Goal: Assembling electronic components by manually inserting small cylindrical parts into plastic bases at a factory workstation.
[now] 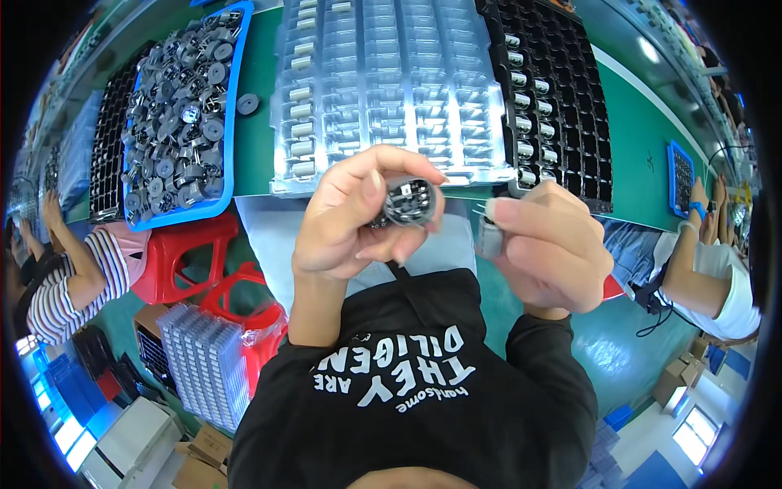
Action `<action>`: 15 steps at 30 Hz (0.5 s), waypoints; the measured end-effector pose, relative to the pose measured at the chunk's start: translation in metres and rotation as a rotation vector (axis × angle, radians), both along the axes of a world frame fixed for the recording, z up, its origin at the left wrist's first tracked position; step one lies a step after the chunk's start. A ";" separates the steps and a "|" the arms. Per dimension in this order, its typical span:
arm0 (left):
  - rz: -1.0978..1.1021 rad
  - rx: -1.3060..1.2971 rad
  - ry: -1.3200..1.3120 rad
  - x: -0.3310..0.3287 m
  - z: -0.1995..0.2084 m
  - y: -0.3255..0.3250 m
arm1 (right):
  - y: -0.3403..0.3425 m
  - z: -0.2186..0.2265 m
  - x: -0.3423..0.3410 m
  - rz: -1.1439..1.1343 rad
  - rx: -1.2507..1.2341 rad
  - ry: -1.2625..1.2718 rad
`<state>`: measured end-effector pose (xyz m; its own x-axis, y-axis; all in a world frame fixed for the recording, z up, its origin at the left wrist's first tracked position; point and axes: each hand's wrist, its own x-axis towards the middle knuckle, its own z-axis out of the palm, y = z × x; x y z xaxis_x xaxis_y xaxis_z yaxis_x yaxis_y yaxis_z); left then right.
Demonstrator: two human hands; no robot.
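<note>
My left hand is curled around a round dark housing with small electronic parts showing inside its face. To its right, my right hand pinches a small grey cylinder with thin metal leads between thumb and fingers. The leads point up and toward the housing, and the two pieces are apart. Both hands are raised in front of the table's near edge. Behind them lies a clear plastic tray, with pale cylinders in its left column. A black tray beside it holds silver cylinders in its left columns.
A blue bin heaped with round grey parts stands at the left, one loose grey part beside it. Red stools and stacked clear trays are below left. Other people sit at both sides; a smaller blue bin is far right.
</note>
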<state>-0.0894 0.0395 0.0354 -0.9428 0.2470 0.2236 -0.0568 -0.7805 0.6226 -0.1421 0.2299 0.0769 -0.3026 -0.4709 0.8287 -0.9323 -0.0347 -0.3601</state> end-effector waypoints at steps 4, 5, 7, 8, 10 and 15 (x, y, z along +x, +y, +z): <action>-0.103 0.051 -0.071 0.003 0.002 -0.011 | -0.010 0.001 -0.005 -0.006 -0.159 0.133; -0.084 -0.010 -0.111 0.004 0.005 -0.011 | -0.011 0.004 -0.008 0.050 -0.073 0.227; -0.052 -0.113 -0.189 0.007 0.014 -0.012 | -0.015 0.010 -0.012 0.198 0.069 0.313; -0.042 -0.106 -0.190 0.008 0.015 -0.011 | -0.016 0.011 -0.012 0.210 0.073 0.313; -0.034 -0.181 -0.179 0.010 0.015 -0.011 | -0.020 0.010 -0.011 0.181 0.150 0.329; -0.033 -0.340 -0.222 0.014 0.026 -0.007 | -0.020 0.005 -0.010 0.245 0.101 0.280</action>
